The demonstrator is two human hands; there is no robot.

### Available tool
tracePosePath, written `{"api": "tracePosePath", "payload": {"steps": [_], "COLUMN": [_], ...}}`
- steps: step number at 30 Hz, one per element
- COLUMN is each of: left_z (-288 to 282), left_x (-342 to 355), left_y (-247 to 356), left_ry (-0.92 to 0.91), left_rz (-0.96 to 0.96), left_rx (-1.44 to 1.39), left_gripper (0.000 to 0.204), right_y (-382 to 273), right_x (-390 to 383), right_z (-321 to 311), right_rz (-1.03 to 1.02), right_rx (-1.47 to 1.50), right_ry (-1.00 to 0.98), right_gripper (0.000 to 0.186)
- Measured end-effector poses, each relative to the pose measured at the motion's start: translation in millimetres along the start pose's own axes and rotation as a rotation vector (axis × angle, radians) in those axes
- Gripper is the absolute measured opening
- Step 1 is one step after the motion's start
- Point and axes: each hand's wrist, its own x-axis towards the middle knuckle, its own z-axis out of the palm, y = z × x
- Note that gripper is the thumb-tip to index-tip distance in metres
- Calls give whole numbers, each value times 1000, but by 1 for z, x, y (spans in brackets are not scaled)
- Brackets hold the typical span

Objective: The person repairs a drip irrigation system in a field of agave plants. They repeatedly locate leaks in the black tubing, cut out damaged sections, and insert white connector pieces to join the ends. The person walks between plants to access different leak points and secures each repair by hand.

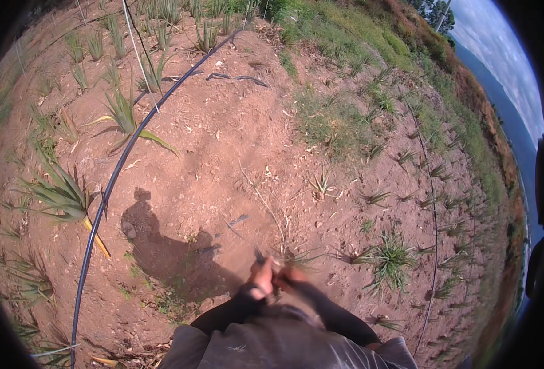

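Hands [261, 278] [291, 275], two, one plant [304, 259] nearest, one shadow [177, 258]

At six o'clock, the left hand [261, 280] and right hand [293, 275] are blurred; the dark tip [259, 254] above the left is too smeared to name. Near half past seven, the lower edge cuts off the black hose [116, 171].

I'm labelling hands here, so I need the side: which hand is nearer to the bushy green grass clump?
Right. The right hand is to the left of the bushy green grass clump, apart from it; the left hand is farther left, beyond the right.
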Motion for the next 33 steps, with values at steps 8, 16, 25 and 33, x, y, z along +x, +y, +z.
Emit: {"api": "tracePosePath", "payload": {"steps": [8, 16, 25, 33], "left_z": [49, 131, 263, 420], "left_x": [67, 88, 140, 69], "left_y": [-100, -125, -257, -250], "left_ry": [-153, 11, 296, 337], "left_rz": [118, 94, 133, 245], "left_rx": [310, 485, 300, 95], "left_gripper": [23, 35, 28, 26], "right_y": [91, 139, 325, 402], "right_x": [-45, -38, -45, -65], "right_z": [-36, -123, -239, -322], "right_rz": [257, 13, -244, -248], "right_rx": [276, 225, 332, 401], "right_ry": [62, -79, -337, -339], "right_gripper": [24, 30, 27, 24]}}
